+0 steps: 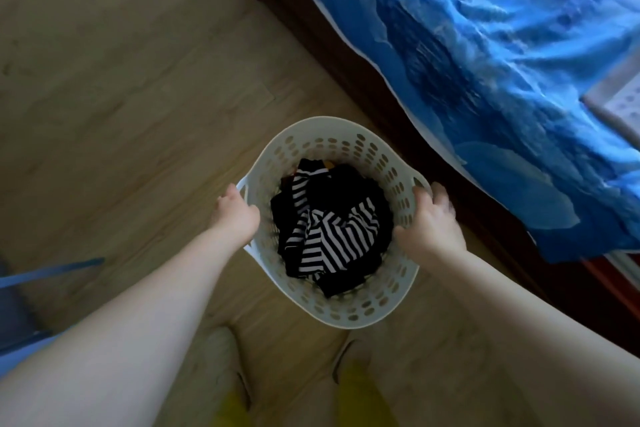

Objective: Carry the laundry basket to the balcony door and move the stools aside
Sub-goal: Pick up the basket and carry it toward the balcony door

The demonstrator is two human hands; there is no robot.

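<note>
A white perforated laundry basket (332, 130) is in the middle of the view over the wooden floor, beside a bed. It holds black and black-and-white striped clothes (332, 229). My left hand (235, 215) is closed on the basket's left handle. On the opposite rim, my right hand (429, 222) grips the right handle. Whether the basket rests on the floor or is lifted cannot be told. No stool is clearly in view.
A bed with a dark wooden frame (311, 35) and a rumpled blue cover (502, 80) runs along the right. My feet in light slippers (221, 357) stand below the basket. A blue-framed object (41, 277) sits at the left edge. Wooden floor (121, 97) spreads to the left.
</note>
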